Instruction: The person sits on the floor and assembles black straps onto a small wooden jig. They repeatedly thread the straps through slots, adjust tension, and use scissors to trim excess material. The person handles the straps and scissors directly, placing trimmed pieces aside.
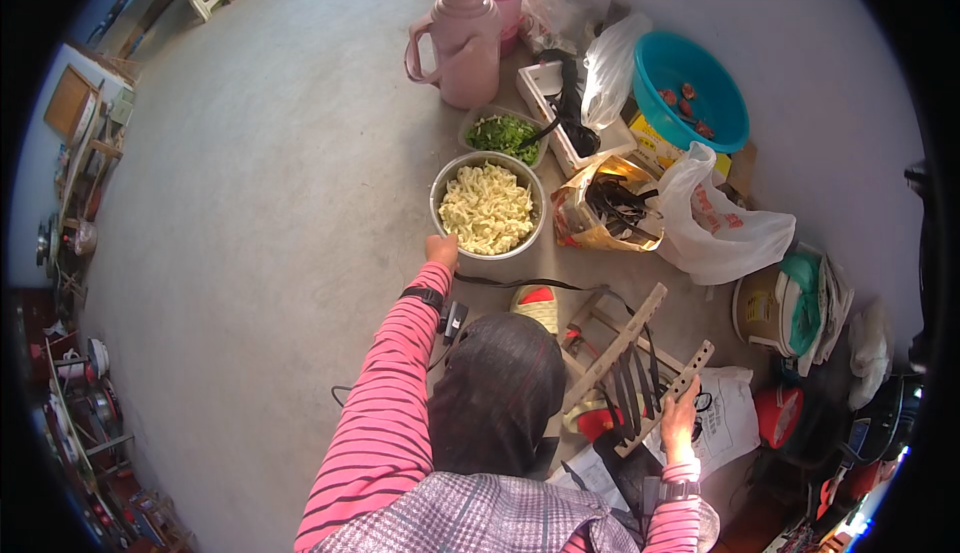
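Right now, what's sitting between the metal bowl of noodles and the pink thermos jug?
In the head view, a smaller bowl of chopped greens sits between the metal bowl of noodles and the pink thermos jug.

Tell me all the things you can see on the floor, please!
Metal bowl of noodles: one, silver, centre.
Bowl of greens: one, behind it.
Thermos jugs: two, pink, top.
Basin: one, teal, top right.
Plastic bag: one, white, right.
Paper bag: one, brown, beside the noodles.
Wooden stool: one, tipped, lower right.
Left hand: touching the metal bowl's rim.
Right hand: gripping the stool.
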`<state>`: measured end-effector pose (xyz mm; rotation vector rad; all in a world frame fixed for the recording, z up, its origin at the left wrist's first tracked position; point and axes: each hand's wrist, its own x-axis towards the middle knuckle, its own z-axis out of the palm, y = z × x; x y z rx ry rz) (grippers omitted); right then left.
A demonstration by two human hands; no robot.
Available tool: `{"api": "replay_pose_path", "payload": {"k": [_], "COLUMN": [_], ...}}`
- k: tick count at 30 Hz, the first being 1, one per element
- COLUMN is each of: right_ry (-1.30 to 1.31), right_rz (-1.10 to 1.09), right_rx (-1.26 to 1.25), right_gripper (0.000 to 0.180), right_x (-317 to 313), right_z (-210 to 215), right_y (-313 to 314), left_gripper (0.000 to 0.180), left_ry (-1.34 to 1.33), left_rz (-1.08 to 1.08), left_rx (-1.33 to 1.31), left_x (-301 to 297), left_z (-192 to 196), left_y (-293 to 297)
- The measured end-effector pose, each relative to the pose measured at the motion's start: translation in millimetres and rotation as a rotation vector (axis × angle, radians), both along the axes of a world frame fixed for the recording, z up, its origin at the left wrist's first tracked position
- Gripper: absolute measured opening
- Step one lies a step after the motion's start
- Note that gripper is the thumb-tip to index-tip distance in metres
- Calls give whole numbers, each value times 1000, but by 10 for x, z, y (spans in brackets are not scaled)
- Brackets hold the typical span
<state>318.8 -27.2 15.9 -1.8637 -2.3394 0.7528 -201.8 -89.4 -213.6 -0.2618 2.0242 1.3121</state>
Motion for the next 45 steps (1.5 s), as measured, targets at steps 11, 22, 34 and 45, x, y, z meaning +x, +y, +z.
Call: {"api": "replay_pose_path", "payload": {"k": [11, 22, 34, 45], "right_ry": [27, 60, 52, 113], "right_rz": [-10, -7, -86, -89], "right_rx": [-9, -35, -148, -131], "right_gripper": [70, 70, 72, 73], "right_x": [39, 70, 125, 54], "right_z": [-27, -42, -66, -4], "right_y": [-5, -11, 49, 30], "left_gripper": [26, 25, 17, 22], "left_ry": [80, 154, 113, 141], "left_rz": [16, 128, 505, 391], "left_rx": [97, 172, 92, 184], "left_x": [-12, -238, -942, -1288], "left_z": [252, 635, 292, 52], "left_y": [-334, 280, -89, 123]}}
